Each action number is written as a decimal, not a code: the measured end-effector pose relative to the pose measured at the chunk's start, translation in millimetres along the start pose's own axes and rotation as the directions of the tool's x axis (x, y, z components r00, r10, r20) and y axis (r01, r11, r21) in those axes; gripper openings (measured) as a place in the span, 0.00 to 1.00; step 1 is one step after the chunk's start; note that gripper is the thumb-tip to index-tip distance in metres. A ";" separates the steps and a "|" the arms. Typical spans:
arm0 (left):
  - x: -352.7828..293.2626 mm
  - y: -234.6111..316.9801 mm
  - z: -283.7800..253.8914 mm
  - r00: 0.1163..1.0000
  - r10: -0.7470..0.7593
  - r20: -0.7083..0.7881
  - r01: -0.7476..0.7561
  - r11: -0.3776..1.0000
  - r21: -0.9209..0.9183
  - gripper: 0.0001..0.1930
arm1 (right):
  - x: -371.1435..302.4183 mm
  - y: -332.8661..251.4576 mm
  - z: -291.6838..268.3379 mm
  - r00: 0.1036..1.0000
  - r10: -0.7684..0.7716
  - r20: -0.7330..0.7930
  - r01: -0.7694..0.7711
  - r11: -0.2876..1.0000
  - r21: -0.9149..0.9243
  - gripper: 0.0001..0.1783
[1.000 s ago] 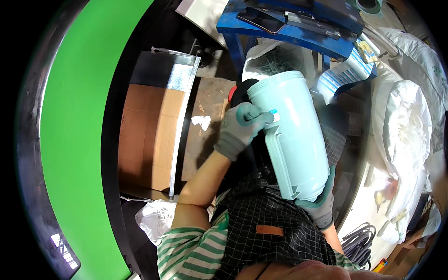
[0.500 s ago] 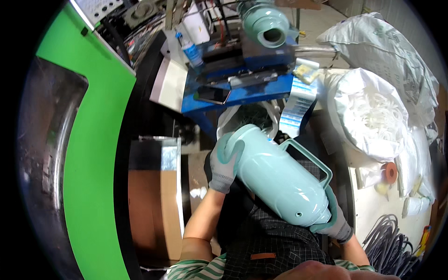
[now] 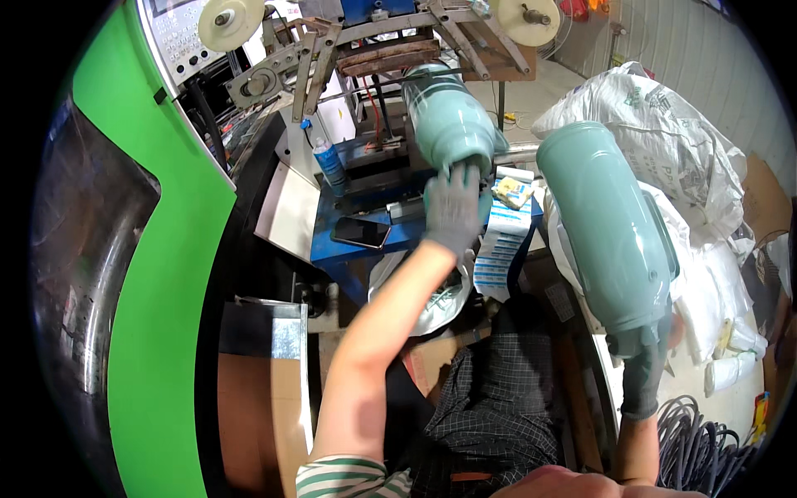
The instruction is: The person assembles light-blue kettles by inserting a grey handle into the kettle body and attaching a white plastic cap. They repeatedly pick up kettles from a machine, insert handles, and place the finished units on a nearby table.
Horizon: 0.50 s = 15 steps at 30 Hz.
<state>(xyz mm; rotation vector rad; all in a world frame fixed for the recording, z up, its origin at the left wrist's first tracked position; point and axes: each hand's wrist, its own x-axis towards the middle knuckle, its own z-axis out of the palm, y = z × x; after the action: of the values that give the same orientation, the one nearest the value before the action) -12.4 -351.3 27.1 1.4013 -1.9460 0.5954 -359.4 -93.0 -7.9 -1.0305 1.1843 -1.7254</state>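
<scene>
Reaches with the left hand (image 3: 452,212), grey-gloved, to the mouth of a glossy pale-teal plastic jug (image 3: 452,124) below a metal machine frame (image 3: 386,31); cannot tell whether gripping. Clamps the right hand (image 3: 643,353) on the narrower end of a smooth pale-teal cylinder with a side handle (image 3: 604,224), at right, tilted, broad end farther away. Shows thin pale-green strips inside a white plastic sack (image 3: 384,282) below the blue metal bench (image 3: 325,251). Now holds the cylinder one-handed, unlike half a second ago, two-handed over the lap.
</scene>
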 end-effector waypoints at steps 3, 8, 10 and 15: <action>-94.3 8.4 -72.7 0.984 0.076 -0.161 -0.089 0.993 -0.078 0.20 | 31.9 -20.2 18.4 0.999 0.031 0.032 -0.027 0.990 -0.138 0.52; -207.6 7.6 -181.8 0.970 -0.028 -0.242 0.039 0.999 0.039 0.17 | 105.0 -29.7 85.8 0.989 0.002 0.148 -0.009 0.999 0.045 0.48; -243.3 8.3 -202.1 0.972 -0.027 -0.232 0.015 0.998 -0.056 0.17 | 103.0 -42.1 155.0 0.929 0.161 0.332 -0.214 0.968 0.128 0.48; -296.5 19.7 -186.5 0.998 0.007 0.068 0.016 0.945 -0.327 0.21 | 139.3 11.8 297.5 0.850 0.240 0.470 -0.330 0.937 0.118 0.38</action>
<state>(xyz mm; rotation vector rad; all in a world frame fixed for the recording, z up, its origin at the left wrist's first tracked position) 77.1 -24.3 -63.2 1.2275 -1.9854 0.2082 -134.2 -317.1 76.4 -1.0040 0.8036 -1.2481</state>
